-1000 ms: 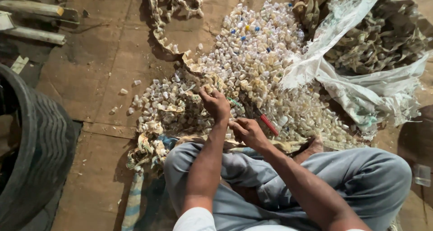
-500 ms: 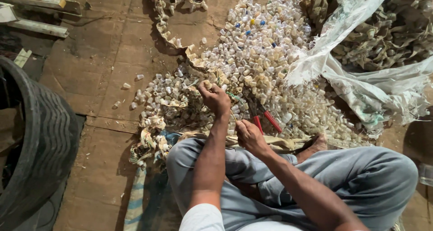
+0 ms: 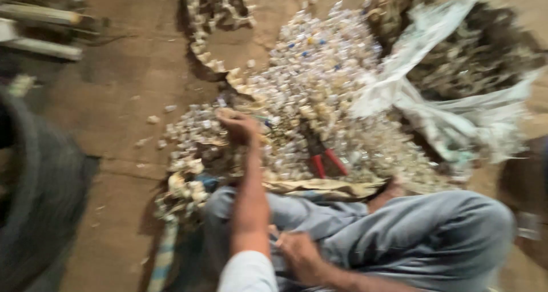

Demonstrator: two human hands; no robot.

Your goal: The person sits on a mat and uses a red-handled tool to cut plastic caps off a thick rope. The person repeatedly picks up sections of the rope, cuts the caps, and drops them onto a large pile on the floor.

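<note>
1. Reaching forward, the left hand (image 3: pixel 240 126) lies on the near edge of a heap of small pale pieces (image 3: pixel 319 98), with its fingers curled down into them. Motion blur hides whether a piece is pinched between the fingers or they only rest on top.
2. The right hand (image 3: pixel 299 255) sits low over the lap, against the grey-blue trousers (image 3: pixel 411 240). Its fingers are bent inward around something small and pale at the fingertips; the blur leaves it uncertain what that is and how firmly it is held.
3. The heap spreads across the brown floor (image 3: pixel 114 109) from just in front of the knees towards the top of the view. Most pieces are whitish or cream, with a few blue and yellow specks near its far end.
4. Red-handled pliers (image 3: pixel 322 158) lie on the heap, to the right of the left hand and apart from it. The handles point towards the person.
5. A strip of tan sacking (image 3: pixel 319 185) runs under the heap's near edge, just ahead of the trousers.
6. A white plastic sack (image 3: pixel 451 115) lies open at the right of the heap, holding a mass of darker brownish scraps (image 3: pixel 474 64).
7. A dark ribbed tyre (image 3: pixel 34 212) fills the left edge of the view, well apart from both hands.
8. Pale bars (image 3: pixel 40 32) lie on the floor at the upper left.
</note>
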